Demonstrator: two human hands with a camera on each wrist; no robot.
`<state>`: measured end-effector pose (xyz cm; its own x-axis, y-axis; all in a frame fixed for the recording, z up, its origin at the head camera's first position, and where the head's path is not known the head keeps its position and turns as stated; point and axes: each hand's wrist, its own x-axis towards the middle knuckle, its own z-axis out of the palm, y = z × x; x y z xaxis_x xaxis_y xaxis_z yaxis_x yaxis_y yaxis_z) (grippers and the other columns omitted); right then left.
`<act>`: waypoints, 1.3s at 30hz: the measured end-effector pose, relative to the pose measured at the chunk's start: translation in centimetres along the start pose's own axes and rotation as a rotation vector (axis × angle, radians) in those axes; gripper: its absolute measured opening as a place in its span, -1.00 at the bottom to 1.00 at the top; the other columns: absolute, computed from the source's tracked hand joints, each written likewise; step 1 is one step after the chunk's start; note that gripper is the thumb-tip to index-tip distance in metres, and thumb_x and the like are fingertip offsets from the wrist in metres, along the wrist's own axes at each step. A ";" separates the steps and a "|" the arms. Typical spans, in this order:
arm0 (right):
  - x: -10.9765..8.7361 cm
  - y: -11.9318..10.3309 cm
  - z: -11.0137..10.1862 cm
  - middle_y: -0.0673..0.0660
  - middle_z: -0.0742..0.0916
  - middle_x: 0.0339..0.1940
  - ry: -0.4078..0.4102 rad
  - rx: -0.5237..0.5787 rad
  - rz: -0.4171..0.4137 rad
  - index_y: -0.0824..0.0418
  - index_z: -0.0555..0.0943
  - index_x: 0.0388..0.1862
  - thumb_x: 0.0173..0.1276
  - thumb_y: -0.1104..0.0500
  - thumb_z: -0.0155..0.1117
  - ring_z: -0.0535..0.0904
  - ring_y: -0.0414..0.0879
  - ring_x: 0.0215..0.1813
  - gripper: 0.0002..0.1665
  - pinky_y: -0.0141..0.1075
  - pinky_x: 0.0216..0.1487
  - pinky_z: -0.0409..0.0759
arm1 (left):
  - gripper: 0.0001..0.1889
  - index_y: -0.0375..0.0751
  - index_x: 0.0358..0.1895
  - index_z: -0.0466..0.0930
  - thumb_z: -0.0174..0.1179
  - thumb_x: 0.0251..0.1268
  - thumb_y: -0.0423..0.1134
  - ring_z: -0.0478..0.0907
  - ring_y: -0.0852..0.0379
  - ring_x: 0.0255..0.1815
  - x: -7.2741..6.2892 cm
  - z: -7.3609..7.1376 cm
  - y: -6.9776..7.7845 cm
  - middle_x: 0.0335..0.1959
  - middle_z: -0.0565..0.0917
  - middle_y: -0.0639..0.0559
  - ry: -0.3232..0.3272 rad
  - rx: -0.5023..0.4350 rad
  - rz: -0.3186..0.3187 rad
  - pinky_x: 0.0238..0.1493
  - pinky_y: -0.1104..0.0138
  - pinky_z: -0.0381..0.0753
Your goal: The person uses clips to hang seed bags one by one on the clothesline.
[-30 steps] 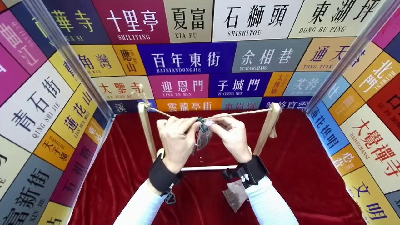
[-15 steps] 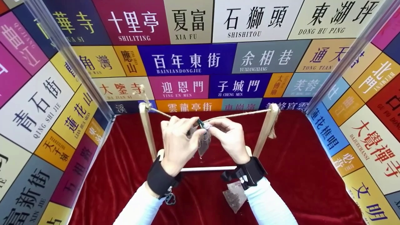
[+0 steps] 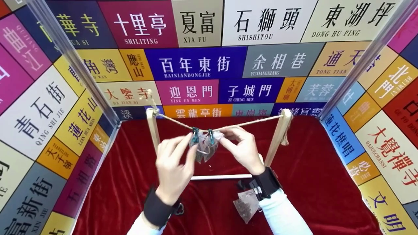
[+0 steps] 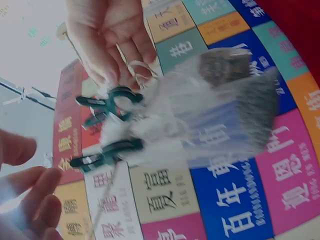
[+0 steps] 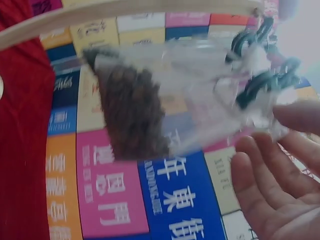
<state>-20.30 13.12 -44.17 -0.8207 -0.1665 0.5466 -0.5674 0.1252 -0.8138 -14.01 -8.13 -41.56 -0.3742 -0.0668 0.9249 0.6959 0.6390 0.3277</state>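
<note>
Two dark green clips, the left clip point(image 3: 195, 133) and the right clip point(image 3: 211, 136), hold small clear bags point(image 3: 209, 150) on a sagging twine line point(image 3: 174, 120). Dark brown pieces point(image 5: 132, 112) fill the bottom of the nearer bag in the right wrist view; greyish-green contents point(image 4: 257, 112) show in the other in the left wrist view. My right hand point(image 3: 242, 147) pinches the gathered top of the right bag beside its clip. Close by the left clip is my left hand point(image 3: 174, 163), its thumb and fingers spread and holding nothing; a gap separates them from the clips in the left wrist view.
Wooden posts, left point(image 3: 152, 129) and right point(image 3: 278, 138), carry the twine above a pale base bar point(image 3: 222, 177). Another filled bag point(image 3: 246, 206) lies on the red cloth point(image 3: 209, 212) below my right wrist. Beneath my left wrist lies a small metal-looking item point(image 3: 179, 209). Sign-covered panels stand around.
My left hand has let go of the clip and drawn back down and left. Both clips and bags now show on the twine, which sags lower. My right hand stays at the bag top.
</note>
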 end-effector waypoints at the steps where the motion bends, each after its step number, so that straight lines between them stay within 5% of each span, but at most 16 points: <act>1: -0.2 0.2 -0.3 0.13 0.79 -0.06 -0.012 -0.021 -0.005 0.29 0.75 0.05 0.31 0.38 0.45 0.75 -0.03 -0.10 -0.68 -0.31 -0.03 0.69 | -0.66 -0.24 0.09 0.78 0.43 0.23 -0.34 0.60 -0.07 -0.22 -0.5 -0.3 -0.2 -0.18 0.76 -0.08 0.029 -0.003 -0.004 -0.09 0.16 0.46; 10: -5.3 4.4 -1.2 0.22 0.79 -0.17 0.039 -0.231 -0.040 0.32 0.72 0.04 0.16 0.52 0.48 0.76 0.10 -0.24 -0.57 -0.09 -0.21 0.76 | -0.64 -0.30 0.04 0.78 0.39 0.12 -0.46 0.65 -0.13 -0.16 -8.0 -1.2 -2.3 -0.19 0.75 -0.18 0.089 0.045 -0.143 0.00 0.25 0.58; 15: -9.7 6.3 -0.5 0.36 0.75 -0.24 0.115 -0.293 -0.049 0.49 0.69 -0.07 0.07 0.66 0.39 0.71 0.20 -0.30 -0.60 -0.08 -0.29 0.74 | -0.61 -0.25 0.07 0.78 0.40 0.11 -0.47 0.64 -0.06 -0.18 -12.6 -0.4 -3.0 -0.19 0.73 -0.12 0.048 0.085 -0.217 -0.06 0.27 0.56; 21: -14.4 11.1 0.2 0.35 0.75 -0.23 0.177 -0.308 -0.091 0.48 0.70 -0.07 0.02 0.68 0.40 0.69 0.18 -0.33 -0.56 -0.34 -0.33 0.70 | -0.62 -0.25 0.06 0.78 0.39 0.10 -0.42 0.63 -0.01 -0.21 -17.0 0.6 -3.9 -0.20 0.71 -0.08 -0.031 0.151 -0.241 -0.11 0.24 0.52; 29: -17.6 13.8 0.6 0.18 0.76 -0.17 0.170 -0.364 0.000 0.37 0.73 -0.03 0.12 0.53 0.47 0.72 -0.14 -0.35 -0.61 -0.53 -0.38 0.62 | -0.62 -0.21 0.04 0.78 0.41 0.06 -0.36 0.61 0.01 -0.25 -20.9 1.5 -4.5 -0.17 0.71 -0.02 -0.101 0.262 -0.257 -0.20 0.21 0.49; 39: -19.2 14.5 2.2 0.17 0.76 -0.14 0.149 -0.391 0.047 0.34 0.73 -0.01 0.13 0.50 0.45 0.70 -0.17 -0.32 -0.60 -0.47 -0.34 0.66 | -0.63 -0.24 0.03 0.77 0.42 0.09 -0.31 0.61 -0.03 -0.23 -24.2 2.2 -4.1 -0.18 0.69 -0.04 -0.185 0.331 -0.371 -0.20 0.10 0.51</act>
<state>-12.62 16.03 -66.92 -0.8308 -0.0120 0.5564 -0.4883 0.4955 -0.7184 -9.19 -7.47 -65.69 -0.6809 -0.2176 0.6993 0.2763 0.8080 0.5204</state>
